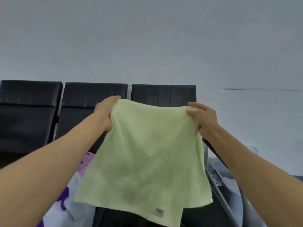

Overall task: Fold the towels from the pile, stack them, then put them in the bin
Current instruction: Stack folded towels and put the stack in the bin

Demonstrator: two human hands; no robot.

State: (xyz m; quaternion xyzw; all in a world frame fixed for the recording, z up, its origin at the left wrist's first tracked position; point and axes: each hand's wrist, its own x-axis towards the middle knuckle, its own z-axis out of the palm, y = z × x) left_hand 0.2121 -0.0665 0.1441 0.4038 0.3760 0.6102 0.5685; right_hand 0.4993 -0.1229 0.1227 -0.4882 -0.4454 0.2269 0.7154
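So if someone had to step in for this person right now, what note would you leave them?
Left hand: grips the top left corner of the light green towel.
Right hand: pinches its top right corner.
The towel hangs spread open in the air, unfolded, in front of the black seats.
Pile: a purple towel and a pale cloth lie on the seat, lower left.
Done: no folded stack shows.
Left: fold this towel and the others, stack them, bin them. I cannot clearly make out a bin.
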